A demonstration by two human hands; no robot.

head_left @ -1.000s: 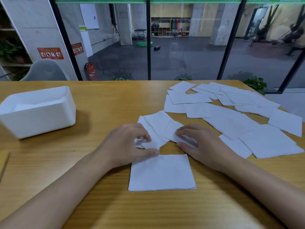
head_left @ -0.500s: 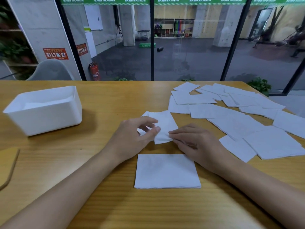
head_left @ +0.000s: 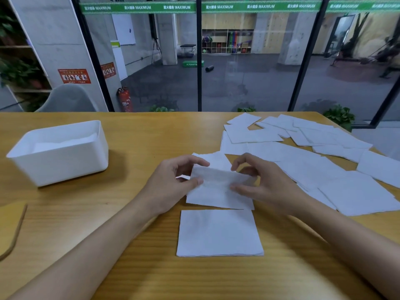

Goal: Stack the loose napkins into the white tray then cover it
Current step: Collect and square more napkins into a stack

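Left hand (head_left: 173, 182), right hand (head_left: 266, 185) each pinch one end of napkin (head_left: 216, 189), well right of white tray (head_left: 60, 165). Judgement: keep taut, align edges with squared pile (head_left: 218, 232), likewise right of tray, before release.

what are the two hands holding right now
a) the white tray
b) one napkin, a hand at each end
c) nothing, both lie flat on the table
b: the left hand and the right hand each pinch an end of one napkin, while the white tray sits apart on the left.
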